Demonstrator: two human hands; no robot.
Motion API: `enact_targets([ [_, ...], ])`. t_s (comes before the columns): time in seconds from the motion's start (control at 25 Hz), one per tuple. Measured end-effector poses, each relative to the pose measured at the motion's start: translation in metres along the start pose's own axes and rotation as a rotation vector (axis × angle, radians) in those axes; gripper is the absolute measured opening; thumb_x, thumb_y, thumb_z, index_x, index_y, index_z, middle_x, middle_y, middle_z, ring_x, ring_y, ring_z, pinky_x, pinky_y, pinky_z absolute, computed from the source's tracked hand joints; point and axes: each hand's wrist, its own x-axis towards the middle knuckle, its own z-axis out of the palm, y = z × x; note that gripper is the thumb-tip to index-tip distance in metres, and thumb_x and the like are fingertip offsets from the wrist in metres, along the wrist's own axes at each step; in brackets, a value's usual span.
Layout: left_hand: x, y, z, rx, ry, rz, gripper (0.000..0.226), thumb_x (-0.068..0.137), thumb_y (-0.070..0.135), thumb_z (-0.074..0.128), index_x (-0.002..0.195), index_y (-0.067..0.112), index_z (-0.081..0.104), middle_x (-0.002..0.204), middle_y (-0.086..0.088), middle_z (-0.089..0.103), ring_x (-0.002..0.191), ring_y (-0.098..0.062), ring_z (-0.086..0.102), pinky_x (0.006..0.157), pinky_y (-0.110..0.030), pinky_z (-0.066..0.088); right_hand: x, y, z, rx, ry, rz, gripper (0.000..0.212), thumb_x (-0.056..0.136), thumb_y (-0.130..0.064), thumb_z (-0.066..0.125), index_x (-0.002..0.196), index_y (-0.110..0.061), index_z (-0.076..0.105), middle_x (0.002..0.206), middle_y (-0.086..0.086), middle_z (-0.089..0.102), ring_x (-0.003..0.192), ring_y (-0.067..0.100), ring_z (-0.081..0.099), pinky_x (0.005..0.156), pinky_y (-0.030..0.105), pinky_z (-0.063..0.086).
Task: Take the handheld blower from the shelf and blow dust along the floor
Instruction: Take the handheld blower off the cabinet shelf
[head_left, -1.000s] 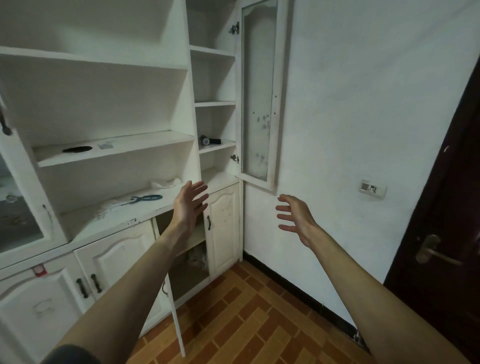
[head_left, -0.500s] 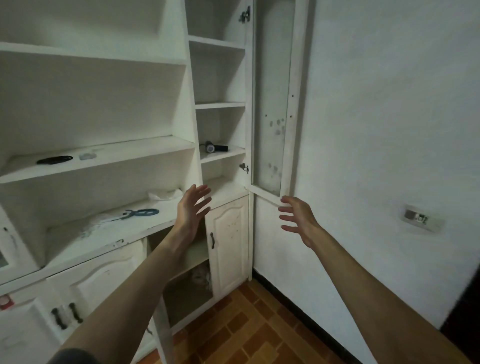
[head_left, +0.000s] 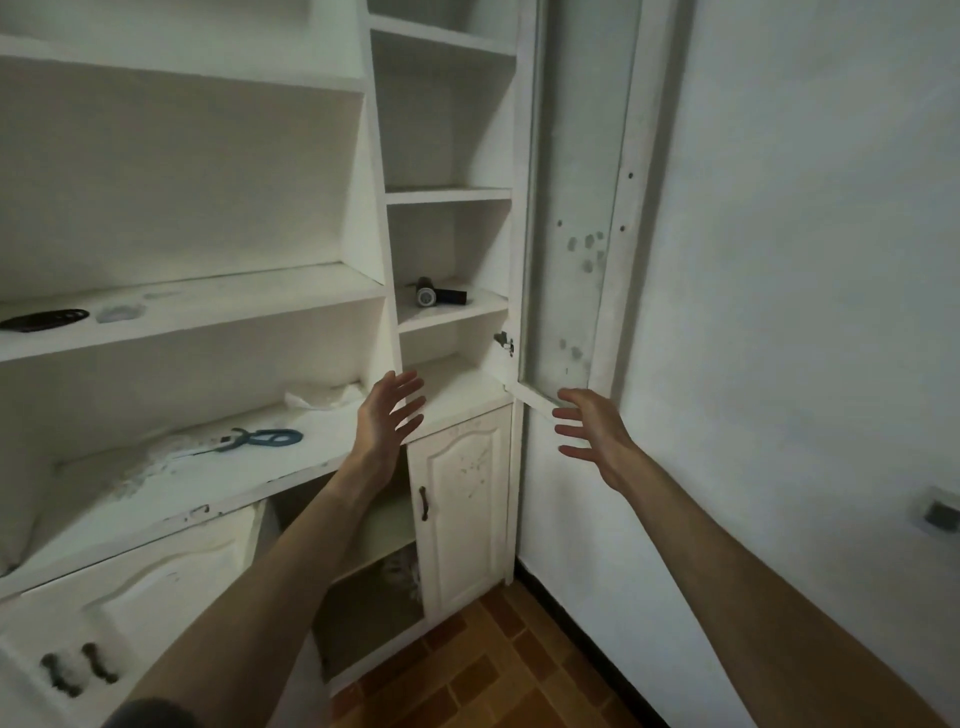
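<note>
The handheld blower (head_left: 439, 294), black with a round grey end, lies on its side on a narrow shelf (head_left: 457, 312) in the right column of the white cabinet. My left hand (head_left: 387, 421) is raised below and left of it, fingers spread, holding nothing. My right hand (head_left: 592, 431) is held out at the same height, below and right of the blower, fingers apart and empty, in front of the open glass door's lower edge. The brown tiled floor (head_left: 498, 670) shows at the bottom.
An open glass cabinet door (head_left: 576, 208) stands out to the right of the shelf column. Blue pliers (head_left: 267, 438) and white debris lie on the wide counter shelf. A dark oval object (head_left: 44, 318) lies on the shelf above. A lower cabinet door hangs open below my left arm.
The view has moved closer to the cabinet and turned left, so the dark door on the right has left the frame. Both hands stay raised and open, now nearer the blower's shelf.
</note>
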Motion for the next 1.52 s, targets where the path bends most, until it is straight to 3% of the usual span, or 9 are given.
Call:
enact_targets([
  [0.12, 0.047, -0.015, 0.000, -0.001, 0.009, -0.003, 0.052, 0.112, 0.040, 0.038, 0.146, 0.008, 0.060, 0.150, -0.012, 0.063, 0.137, -0.036, 0.059, 0.120, -0.052, 0.042, 0.049, -0.002, 0.007, -0.011, -0.006, 0.007, 0.012, 0.102, -0.033, 0.055, 0.101, -0.027, 0.066, 0.110, 0.004, 0.070, 0.095, 0.019, 0.068, 0.099, 0.049, 0.056],
  [0.24, 0.101, -0.021, 0.001, 0.007, -0.003, 0.005, 0.048, 0.113, 0.039, 0.037, 0.141, 0.011, 0.064, 0.150, -0.013, 0.062, 0.137, -0.037, 0.059, 0.122, -0.054, 0.041, 0.107, -0.008, 0.020, -0.017, -0.019, 0.006, 0.021, 0.102, -0.033, 0.056, 0.117, -0.022, 0.065, 0.123, 0.009, 0.069, 0.106, 0.026, 0.066, 0.100, 0.049, 0.056],
  [0.44, 0.196, -0.021, -0.002, -0.006, -0.016, 0.026, 0.045, 0.112, 0.041, 0.039, 0.137, 0.014, 0.066, 0.148, -0.012, 0.064, 0.133, -0.036, 0.061, 0.107, -0.048, 0.050, 0.204, -0.026, 0.051, -0.029, -0.025, 0.011, 0.026, 0.102, -0.034, 0.057, 0.121, -0.019, 0.065, 0.132, 0.015, 0.069, 0.103, 0.025, 0.065, 0.090, 0.042, 0.055],
  [0.56, 0.238, -0.026, -0.007, -0.026, -0.003, 0.032, 0.041, 0.112, 0.041, 0.040, 0.129, 0.018, 0.070, 0.145, -0.011, 0.066, 0.133, -0.037, 0.061, 0.103, -0.046, 0.051, 0.253, -0.029, 0.071, -0.034, -0.042, 0.005, 0.034, 0.102, -0.034, 0.057, 0.129, -0.015, 0.065, 0.134, 0.016, 0.069, 0.101, 0.025, 0.066, 0.092, 0.044, 0.056],
  [0.76, 0.296, -0.032, -0.018, -0.032, 0.018, 0.009, 0.041, 0.111, 0.041, 0.041, 0.126, 0.019, 0.072, 0.142, -0.010, 0.068, 0.131, -0.035, 0.063, 0.100, -0.043, 0.053, 0.318, -0.031, 0.098, -0.040, -0.071, 0.041, 0.043, 0.102, -0.036, 0.058, 0.140, -0.016, 0.061, 0.135, 0.013, 0.069, 0.115, 0.029, 0.067, 0.100, 0.048, 0.056],
  [0.92, 0.341, -0.035, -0.019, -0.032, 0.031, 0.024, 0.041, 0.112, 0.039, 0.041, 0.130, 0.018, 0.070, 0.144, -0.010, 0.067, 0.131, -0.033, 0.064, 0.101, -0.042, 0.052, 0.367, -0.036, 0.117, -0.034, -0.108, 0.035, 0.048, 0.102, -0.036, 0.057, 0.147, -0.017, 0.057, 0.135, 0.012, 0.068, 0.122, 0.031, 0.066, 0.097, 0.047, 0.056],
  [1.24, 0.419, -0.039, 0.002, -0.050, 0.057, 0.047, 0.039, 0.113, 0.035, 0.038, 0.124, 0.015, 0.070, 0.139, -0.011, 0.069, 0.136, -0.036, 0.061, 0.115, -0.048, 0.044, 0.457, -0.064, 0.152, -0.037, -0.180, -0.013, 0.035, 0.103, -0.034, 0.057, 0.132, -0.015, 0.063, 0.130, 0.012, 0.070, 0.119, 0.031, 0.067, 0.099, 0.049, 0.059],
  [1.4, 0.453, -0.038, 0.024, -0.051, 0.093, 0.109, 0.037, 0.110, 0.036, 0.043, 0.108, 0.023, 0.078, 0.125, -0.008, 0.072, 0.124, -0.030, 0.064, 0.111, -0.045, 0.046, 0.496, -0.080, 0.166, -0.016, -0.225, -0.032, 0.028, 0.104, -0.035, 0.056, 0.125, -0.017, 0.063, 0.129, 0.013, 0.069, 0.119, 0.033, 0.067, 0.097, 0.049, 0.058],
  [1.52, 0.474, -0.033, 0.038, -0.048, 0.155, 0.148, 0.036, 0.114, 0.032, 0.040, 0.117, 0.018, 0.072, 0.128, -0.010, 0.070, 0.125, -0.030, 0.061, 0.106, -0.039, 0.046, 0.521, -0.092, 0.172, -0.012, -0.259, -0.048, 0.024, 0.105, -0.034, 0.055, 0.120, -0.018, 0.063, 0.129, 0.014, 0.070, 0.120, 0.034, 0.067, 0.100, 0.051, 0.058],
])
